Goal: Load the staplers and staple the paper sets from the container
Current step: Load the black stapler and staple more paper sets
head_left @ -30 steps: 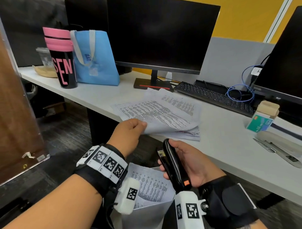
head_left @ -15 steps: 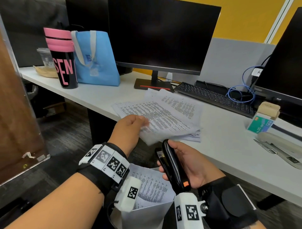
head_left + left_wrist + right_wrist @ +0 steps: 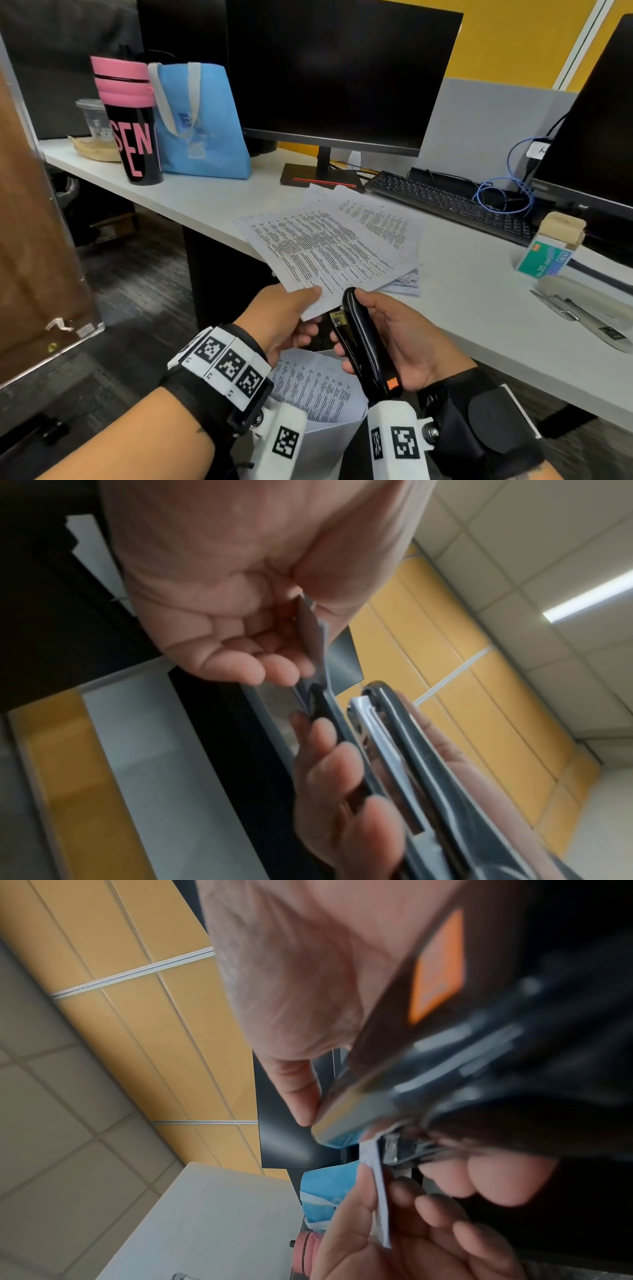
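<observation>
Paper set [image 3: 329,253]: corner pinched in left hand [image 3: 284,318], fed toward black stapler [image 3: 363,346] clamped in right hand [image 3: 407,342]; not yet stapled. More sheets seen in container [image 3: 318,394] below; others on worktop [image 3: 479,291].

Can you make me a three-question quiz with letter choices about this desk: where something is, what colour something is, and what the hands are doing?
1. Where is the blue cloth bag?
A. On the floor
B. On the white desk, beside the black cup with a pink lid
C. On the black keyboard

2. What colour is the patch on the black stapler?
A. Orange
B. Green
C. Purple

3. What does the left hand do?
A. Hangs idle
B. Presses the keyboard
C. Pinches the printed paper sheets

Answers: 1 B, the bag stands by the cup. 2 A, an orange patch shows at its rear. 3 C, thumb and fingers clamp the corner.
</observation>
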The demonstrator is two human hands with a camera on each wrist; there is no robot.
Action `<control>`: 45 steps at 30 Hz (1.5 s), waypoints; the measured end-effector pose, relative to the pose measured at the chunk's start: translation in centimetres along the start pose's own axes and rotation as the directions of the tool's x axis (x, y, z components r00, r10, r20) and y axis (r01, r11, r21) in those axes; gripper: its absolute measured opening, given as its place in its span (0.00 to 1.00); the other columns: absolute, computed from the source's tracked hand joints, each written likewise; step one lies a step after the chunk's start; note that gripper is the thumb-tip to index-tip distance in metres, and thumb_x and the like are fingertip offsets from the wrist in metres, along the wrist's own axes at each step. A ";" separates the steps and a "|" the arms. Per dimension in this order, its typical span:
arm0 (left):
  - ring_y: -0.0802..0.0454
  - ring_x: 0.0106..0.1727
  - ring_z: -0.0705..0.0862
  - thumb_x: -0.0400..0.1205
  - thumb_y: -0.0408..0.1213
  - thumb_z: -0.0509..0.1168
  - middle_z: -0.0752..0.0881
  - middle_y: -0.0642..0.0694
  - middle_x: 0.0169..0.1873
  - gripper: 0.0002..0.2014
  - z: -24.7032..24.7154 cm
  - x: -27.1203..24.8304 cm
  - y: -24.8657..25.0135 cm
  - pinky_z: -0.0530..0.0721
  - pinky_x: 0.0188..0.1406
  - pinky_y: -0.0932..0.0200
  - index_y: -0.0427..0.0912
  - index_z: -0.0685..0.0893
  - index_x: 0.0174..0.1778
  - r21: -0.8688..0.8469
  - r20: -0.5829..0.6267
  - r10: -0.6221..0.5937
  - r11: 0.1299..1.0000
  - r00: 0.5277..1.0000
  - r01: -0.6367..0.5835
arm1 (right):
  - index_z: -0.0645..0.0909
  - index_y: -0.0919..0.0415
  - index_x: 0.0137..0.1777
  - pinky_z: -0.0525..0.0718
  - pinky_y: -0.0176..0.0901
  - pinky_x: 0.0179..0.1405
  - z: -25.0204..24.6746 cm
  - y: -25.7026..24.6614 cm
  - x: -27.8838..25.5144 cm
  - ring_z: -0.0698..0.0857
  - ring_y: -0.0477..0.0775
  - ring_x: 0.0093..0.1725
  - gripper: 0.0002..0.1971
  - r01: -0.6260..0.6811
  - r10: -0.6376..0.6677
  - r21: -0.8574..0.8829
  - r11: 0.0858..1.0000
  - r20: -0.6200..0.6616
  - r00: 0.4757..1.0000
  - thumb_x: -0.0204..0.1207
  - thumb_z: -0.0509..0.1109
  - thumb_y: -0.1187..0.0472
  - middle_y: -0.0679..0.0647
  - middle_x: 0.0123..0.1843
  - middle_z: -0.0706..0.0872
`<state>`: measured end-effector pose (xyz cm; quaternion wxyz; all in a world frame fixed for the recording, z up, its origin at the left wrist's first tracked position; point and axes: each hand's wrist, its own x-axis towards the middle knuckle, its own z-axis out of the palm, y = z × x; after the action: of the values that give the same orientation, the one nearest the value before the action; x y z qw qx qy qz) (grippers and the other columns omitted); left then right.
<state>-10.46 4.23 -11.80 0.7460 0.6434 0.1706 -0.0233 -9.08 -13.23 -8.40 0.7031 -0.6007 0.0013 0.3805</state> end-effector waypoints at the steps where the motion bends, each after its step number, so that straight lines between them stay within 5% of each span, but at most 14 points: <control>1: 0.53 0.24 0.77 0.84 0.43 0.66 0.81 0.44 0.28 0.12 0.1 0.1 0.1 0.75 0.20 0.62 0.37 0.83 0.54 0.012 -0.018 0.053 0.999 0.998 -0.052 | 0.83 0.68 0.52 0.87 0.48 0.36 0.0 0.0 0.0 0.86 0.57 0.37 0.26 -0.002 0.002 -0.003 1.000 0.004 1.000 0.70 0.69 0.43 0.63 0.42 0.86; 4: 0.52 0.26 0.76 0.85 0.42 0.65 0.80 0.40 0.34 0.11 -0.2 0.3 0.3 0.73 0.24 0.60 0.39 0.83 0.56 0.099 0.022 0.119 0.988 0.993 -0.121 | 0.83 0.68 0.53 0.88 0.48 0.37 0.2 0.1 0.1 0.86 0.58 0.37 0.26 -0.007 0.007 -0.008 1.000 0.015 1.000 0.69 0.69 0.43 0.64 0.42 0.86; 11: 0.52 0.28 0.72 0.82 0.51 0.66 0.77 0.38 0.41 0.18 -0.9 0.5 -0.2 0.72 0.23 0.60 0.41 0.83 0.60 0.134 0.090 0.063 0.988 0.994 -0.075 | 0.83 0.68 0.51 0.87 0.47 0.36 1.3 0.5 0.6 0.86 0.55 0.36 0.25 -0.013 0.013 -0.006 1.000 0.038 0.999 0.68 0.70 0.44 0.62 0.38 0.86; 17: 0.55 0.25 0.72 0.86 0.45 0.63 0.76 0.40 0.39 0.17 -1.2 0.3 0.1 0.70 0.21 0.63 0.37 0.80 0.65 0.103 0.126 0.037 0.993 0.991 -0.050 | 0.83 0.67 0.50 0.86 0.48 0.36 1.5 0.3 0.7 0.86 0.55 0.36 0.22 -0.017 0.017 -0.007 1.000 0.040 0.999 0.75 0.66 0.45 0.61 0.38 0.86; 28: 0.55 0.26 0.71 0.88 0.44 0.60 0.79 0.46 0.28 0.14 -1.2 -0.5 0.7 0.69 0.22 0.64 0.39 0.81 0.61 0.121 0.191 0.036 0.991 0.981 -0.060 | 0.82 0.68 0.53 0.87 0.45 0.35 1.8 0.0 1.2 0.86 0.54 0.36 0.26 -0.068 0.069 -0.019 0.998 0.065 0.996 0.71 0.68 0.43 0.60 0.39 0.86; 34: 0.49 0.30 0.80 0.83 0.57 0.61 0.83 0.38 0.35 0.26 -1.4 -1.0 1.1 0.80 0.25 0.62 0.34 0.85 0.56 0.070 0.282 -0.069 0.996 0.957 0.052 | 0.84 0.67 0.50 0.87 0.43 0.33 1.9 0.0 1.5 0.87 0.51 0.33 0.25 -0.077 0.080 -0.057 0.995 0.048 0.996 0.68 0.70 0.44 0.59 0.35 0.86; 39: 0.51 0.27 0.84 0.81 0.43 0.69 0.87 0.42 0.32 0.14 -0.9 -1.4 1.5 0.84 0.25 0.63 0.35 0.87 0.52 -0.014 0.227 0.012 1.000 0.974 -0.009 | 0.84 0.64 0.53 0.86 0.43 0.33 1.8 0.4 1.8 0.86 0.49 0.34 0.20 -0.049 0.050 -0.066 0.997 0.012 0.999 0.79 0.65 0.45 0.56 0.36 0.89; 45: 0.52 0.26 0.83 0.82 0.36 0.68 0.86 0.42 0.32 0.11 -0.5 -1.3 1.1 0.85 0.26 0.63 0.32 0.85 0.55 -0.049 0.167 0.038 0.998 0.985 -0.030 | 0.84 0.65 0.48 0.82 0.39 0.29 2.3 0.8 2.2 0.83 0.48 0.28 0.20 -0.009 0.006 -0.076 0.997 -0.044 0.999 0.79 0.66 0.46 0.55 0.31 0.88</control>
<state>-11.54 4.69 -10.49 0.7727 0.6244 0.0968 -0.0608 -9.05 -10.11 -9.46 0.6781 -0.6352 0.0042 0.3697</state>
